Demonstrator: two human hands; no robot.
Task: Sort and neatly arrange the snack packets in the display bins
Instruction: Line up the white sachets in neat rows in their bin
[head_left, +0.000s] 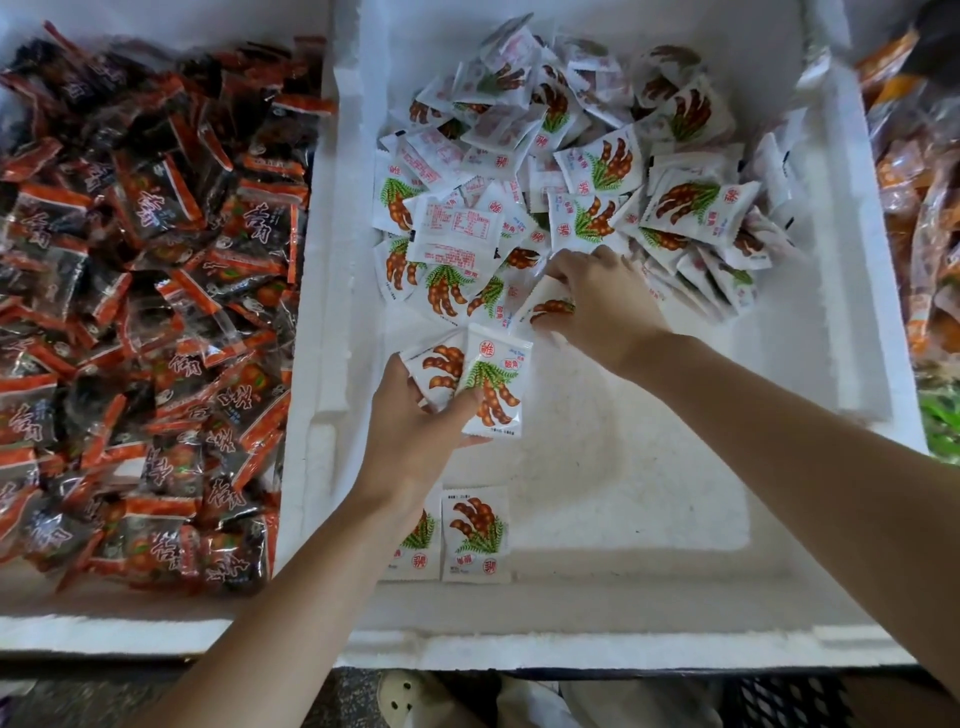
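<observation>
White packets (492, 387), long axis away, gripped in left hand (410, 431); right hand (602, 301) fingers (566, 264) pinch tilted packet (548, 305).

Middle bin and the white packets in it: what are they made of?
The middle bin looks like expanded polystyrene foam, matte white: grainy floor, chipped crumbly rim edges. The white packets are probably printed plastic film: slight sheen, serrated crimped end seals. Laminate or plain film, can't tell.
</observation>
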